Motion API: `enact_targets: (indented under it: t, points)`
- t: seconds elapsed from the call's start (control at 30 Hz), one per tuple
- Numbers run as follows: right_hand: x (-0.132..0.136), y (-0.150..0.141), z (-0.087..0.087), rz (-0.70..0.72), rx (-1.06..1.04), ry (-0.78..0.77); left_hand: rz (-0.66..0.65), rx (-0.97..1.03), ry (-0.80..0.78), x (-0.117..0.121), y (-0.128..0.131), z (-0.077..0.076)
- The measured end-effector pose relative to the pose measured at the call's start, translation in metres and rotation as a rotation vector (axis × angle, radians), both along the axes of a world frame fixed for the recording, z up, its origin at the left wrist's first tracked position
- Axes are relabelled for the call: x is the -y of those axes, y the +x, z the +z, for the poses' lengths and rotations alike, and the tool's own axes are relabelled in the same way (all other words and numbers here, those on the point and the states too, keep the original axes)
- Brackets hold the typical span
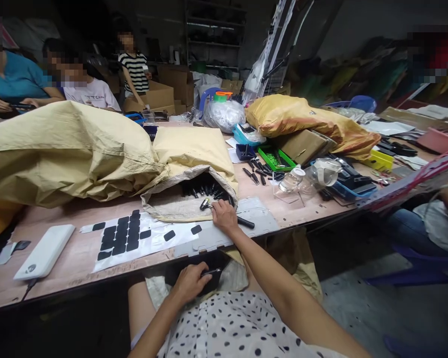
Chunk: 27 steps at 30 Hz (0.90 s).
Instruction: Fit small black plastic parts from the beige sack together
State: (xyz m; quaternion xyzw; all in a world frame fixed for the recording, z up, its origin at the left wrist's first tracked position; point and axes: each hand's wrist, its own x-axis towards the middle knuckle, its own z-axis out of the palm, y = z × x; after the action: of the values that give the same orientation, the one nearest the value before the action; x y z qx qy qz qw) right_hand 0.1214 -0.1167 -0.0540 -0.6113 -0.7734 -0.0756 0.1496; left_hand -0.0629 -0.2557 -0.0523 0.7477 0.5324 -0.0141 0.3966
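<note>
My right hand (224, 217) rests on the table at the mouth of a big tan sack (186, 149), fingers closed around a black-handled tool with a metal head (242, 222). The sack's opening shows several more black tools (209, 189) inside. My left hand (190, 282) is below the table edge in my lap, closed on a dark flat object (211, 273) that I cannot name. A white sheet with several black rectangular pads (123, 236) lies on the table left of my right hand.
A white power bank (45, 251) lies at the front left. Small bins, loose black tools, a plastic bottle (291, 180) and another stuffed sack (306, 119) crowd the right side. Other people sit at the far left and at the right edge.
</note>
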Motion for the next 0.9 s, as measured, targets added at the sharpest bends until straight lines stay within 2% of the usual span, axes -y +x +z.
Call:
enact_targets:
  t: [0.1, 0.17, 0.23, 0.3, 0.37, 0.47, 0.57, 0.63, 0.67, 0.73, 0.8, 0.83, 0.9]
  points:
    - [-0.001, -0.001, 0.0, -0.005, 0.004, -0.004, 0.042, -0.234, -0.081, 0.0, 0.001, -0.025]
    - [-0.001, -0.001, 0.001, -0.008, 0.005, -0.01, 0.051, -0.301, -0.117, -0.001, 0.0, -0.037]
    - [-0.001, -0.002, 0.001, -0.009, 0.004, -0.012, 0.056, -0.317, -0.122, -0.001, -0.002, -0.042]
    - [-0.001, -0.002, 0.001, -0.009, 0.004, -0.013, 0.042, -0.287, -0.084, 0.0, -0.002, -0.035]
    - [-0.001, -0.002, 0.001, -0.011, 0.006, -0.015, -0.019, -0.177, -0.032, 0.0, 0.002, -0.015]
    - [-0.001, -0.002, 0.001, -0.019, 0.013, -0.017, -0.166, 0.142, 0.015, -0.005, 0.02, 0.04]
    - [-0.002, -0.003, 0.001, -0.025, 0.013, -0.017, -0.258, 0.508, 0.108, -0.011, 0.056, 0.103]
    - [-0.002, -0.002, 0.001, -0.028, 0.012, -0.022, -0.363, 0.681, 0.267, -0.011, 0.088, 0.136]
    - [-0.003, -0.002, 0.001, -0.027, 0.012, -0.025, -0.463, 0.724, 0.335, -0.009, 0.105, 0.147]
    - [-0.003, -0.001, 0.001, -0.019, 0.012, -0.029, -0.751, 0.787, 0.321, -0.002, 0.137, 0.16]
    - [-0.002, 0.0, 0.001, -0.007, 0.01, -0.028, -1.038, 0.821, 0.164, 0.01, 0.165, 0.162]
    - [-0.002, 0.0, 0.001, -0.004, 0.008, -0.026, -1.15, 0.838, 0.075, 0.016, 0.177, 0.161]
    - [-0.002, 0.0, 0.001, -0.006, 0.005, -0.019, -1.251, 0.888, -0.066, 0.029, 0.196, 0.154]
